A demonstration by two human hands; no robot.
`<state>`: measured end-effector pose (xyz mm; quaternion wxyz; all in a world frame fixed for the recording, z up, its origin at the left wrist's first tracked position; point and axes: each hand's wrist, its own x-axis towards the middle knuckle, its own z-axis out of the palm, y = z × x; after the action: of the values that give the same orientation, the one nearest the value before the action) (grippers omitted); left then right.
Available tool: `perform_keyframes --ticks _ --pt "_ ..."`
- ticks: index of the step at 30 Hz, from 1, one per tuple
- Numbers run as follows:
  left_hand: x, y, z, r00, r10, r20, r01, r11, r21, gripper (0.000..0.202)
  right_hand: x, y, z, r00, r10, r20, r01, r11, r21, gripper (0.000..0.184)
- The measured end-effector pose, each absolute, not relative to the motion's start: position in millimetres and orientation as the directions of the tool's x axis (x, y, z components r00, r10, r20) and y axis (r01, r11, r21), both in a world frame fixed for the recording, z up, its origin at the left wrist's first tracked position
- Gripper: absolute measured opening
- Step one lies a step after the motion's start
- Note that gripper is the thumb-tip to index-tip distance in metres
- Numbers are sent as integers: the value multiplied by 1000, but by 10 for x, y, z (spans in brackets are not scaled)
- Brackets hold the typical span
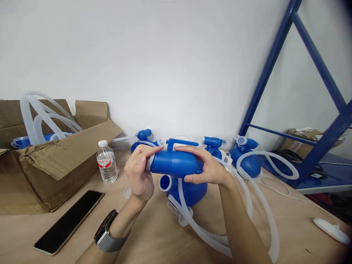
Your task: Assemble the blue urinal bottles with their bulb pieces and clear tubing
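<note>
A blue bottle-shaped plastic piece (173,163) is held level between my two hands, above a blue jug (192,192). My left hand (140,172) is closed on its left end, at the white rim (149,162). Around the narrower right end, my right hand (209,165) wraps with thumb below and fingers on top. The jug has an open white-rimmed mouth (165,182) and a handle (183,142) that rises behind the held piece. Clear hoses (205,234) run from near the jug toward my right forearm. A clear cap (185,217) lies at the jug's front.
On the left stands an open cardboard box (68,154) with hoses and blue parts. A water bottle (106,163) and a phone (70,222) are near it. More blue jugs (246,161) with hoses line the wall. A blue metal rack (271,69) stands right, with a white device (331,230) nearby.
</note>
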<state>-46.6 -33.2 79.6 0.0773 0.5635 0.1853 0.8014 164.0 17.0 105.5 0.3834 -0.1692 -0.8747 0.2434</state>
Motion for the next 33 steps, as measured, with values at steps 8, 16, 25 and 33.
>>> perform_keyframes --ticks 8,16,25,33 --pt "-489 -405 895 -273 450 850 15 -882 471 47 1582 202 1011 -621 439 649 35 843 -537 74" --pt "-465 -380 852 -239 591 770 -105 -804 585 49 1538 181 997 -596 456 661 40 839 -543 71" --pt "-464 -359 872 -337 576 745 216 -723 657 48 1445 155 1020 -552 384 740 106 913 -394 66" --pt "-493 -322 880 -247 522 816 396 -714 577 35 1458 163 1018 -528 419 739 125 899 -420 65"
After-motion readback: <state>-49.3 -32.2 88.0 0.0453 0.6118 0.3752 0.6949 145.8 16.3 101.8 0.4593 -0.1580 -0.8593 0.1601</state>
